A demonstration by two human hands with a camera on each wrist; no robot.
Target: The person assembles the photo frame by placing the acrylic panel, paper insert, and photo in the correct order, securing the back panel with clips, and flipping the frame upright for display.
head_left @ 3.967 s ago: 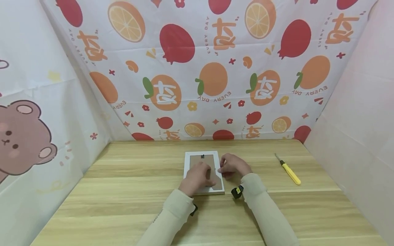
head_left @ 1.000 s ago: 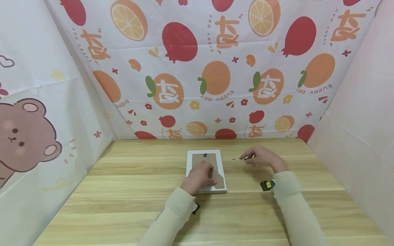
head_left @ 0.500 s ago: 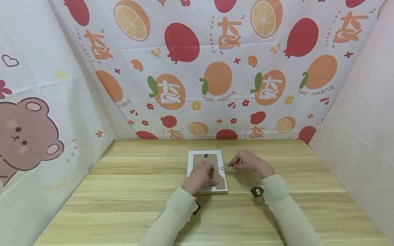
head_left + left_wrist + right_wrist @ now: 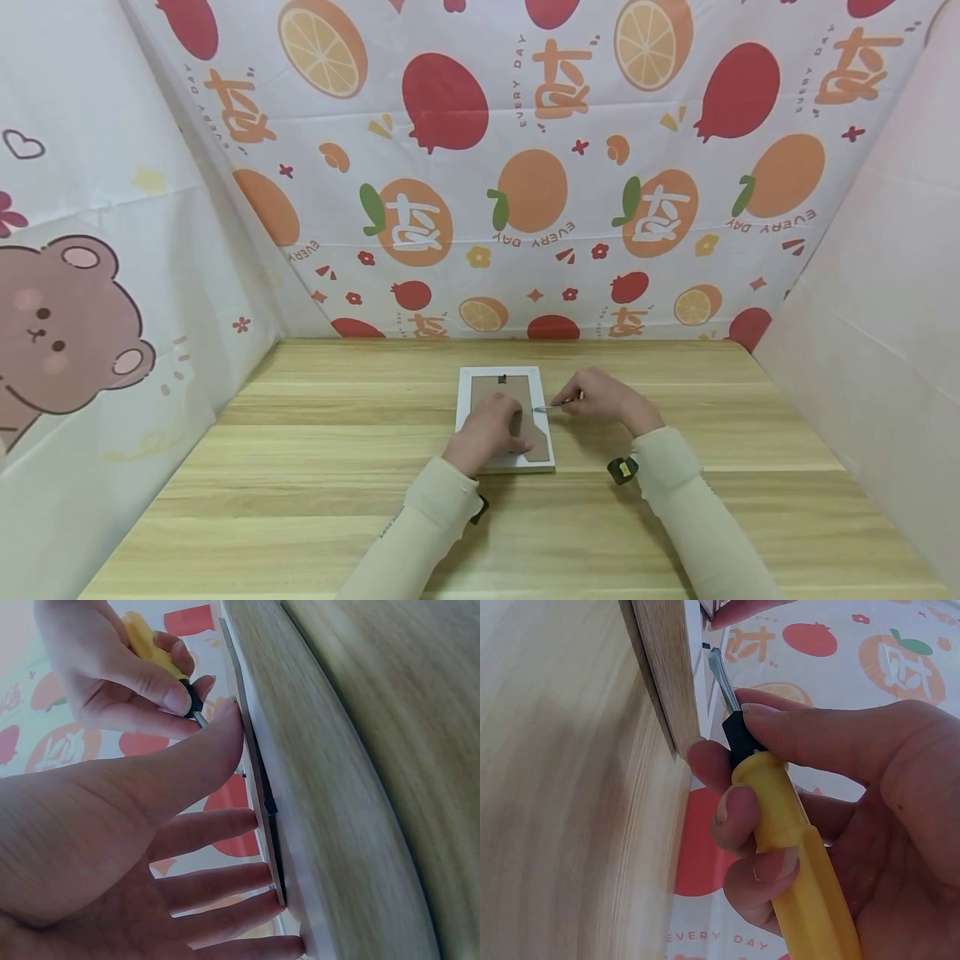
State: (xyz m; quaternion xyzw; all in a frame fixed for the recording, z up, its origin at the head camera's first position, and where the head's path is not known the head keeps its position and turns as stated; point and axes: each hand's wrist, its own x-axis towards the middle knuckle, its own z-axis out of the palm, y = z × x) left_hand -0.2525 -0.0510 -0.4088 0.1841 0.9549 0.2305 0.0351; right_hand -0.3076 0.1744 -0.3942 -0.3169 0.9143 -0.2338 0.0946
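Note:
A white picture frame [image 4: 463, 404] lies face down on the wooden table, its brown backing board [image 4: 483, 387] upward. My left hand [image 4: 491, 429] rests its fingertips on the board, thumb spread from the extended fingers in the left wrist view. To the right, my right hand [image 4: 603, 398] grips a yellow-handled screwdriver [image 4: 810, 885] with curled fingers and thumb near the black collar. The flat metal tip [image 4: 720, 667] is at the frame's right inner edge, beside a small dark tab [image 4: 706, 646]. Whether the tip touches the tab I cannot tell.
A small black hanger [image 4: 502, 379] sits at the top of the backing board. The wooden table [image 4: 337, 467] spreads around the frame. Printed fabric [image 4: 525, 275] rises behind it, and pale fabric walls [image 4: 885, 333] stand on both sides.
My right hand left the frame's edge, picked up the screwdriver from the table's right, and brought its tip leftward to the frame's right side. My left hand stayed on the board.

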